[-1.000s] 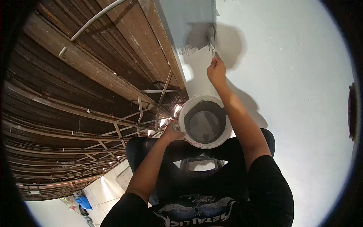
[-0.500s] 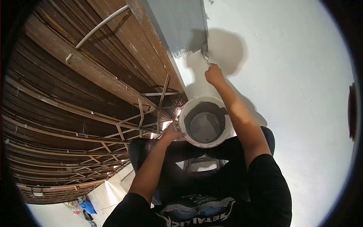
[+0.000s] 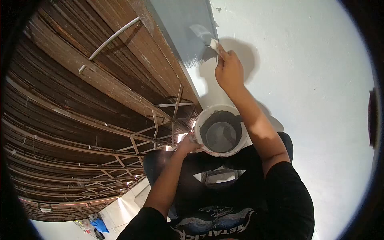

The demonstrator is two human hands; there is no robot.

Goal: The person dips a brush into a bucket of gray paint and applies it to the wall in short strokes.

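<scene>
Gripping a slim paintbrush (image 3: 214, 43), the right fingers (image 3: 225, 56) are closed beside a smooth gray painted band (image 3: 180, 24) on the pale wall (image 3: 296, 80). The left fingers (image 3: 194, 145) clasp the rim of a round, paint-smeared bucket (image 3: 207, 116) above the lap.

Brush head at your right hand (image 3: 230, 70) blurred, its handle mostly covered by your fingers, gray strip (image 3: 182, 24) cut off at the top edge, shirt lettering (image 3: 228, 232) cropped below, items by the blue bag (image 3: 100, 225) too small to tell.
</scene>
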